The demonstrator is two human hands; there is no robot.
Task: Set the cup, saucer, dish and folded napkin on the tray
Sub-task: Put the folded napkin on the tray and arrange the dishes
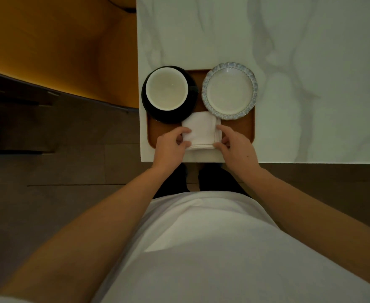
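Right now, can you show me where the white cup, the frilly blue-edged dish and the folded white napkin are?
white cup (pixel 167 88), head view, inside bottom.
frilly blue-edged dish (pixel 229 91), head view, centre.
folded white napkin (pixel 202 130), head view, top face.

table (pixel 289 62): white marble-look top with grey veins, smooth, soft sheen
tray (pixel 248 130): brown, wood-like, smooth and matt
saucer (pixel 151 110): black glazed ceramic, glossy, at the tray's 10 o'clock
cup (pixel 166 88): pale glazed inside, smooth, black outside
dish (pixel 229 91): cream ceramic, smooth centre, ruffled blue-speckled rim, at the tray's 1 o'clock
napkin (pixel 201 130): white cloth, matt, stitched hem, at the tray's 6 o'clock
floor (pixel 70 171): dull grey-brown tiles, matt
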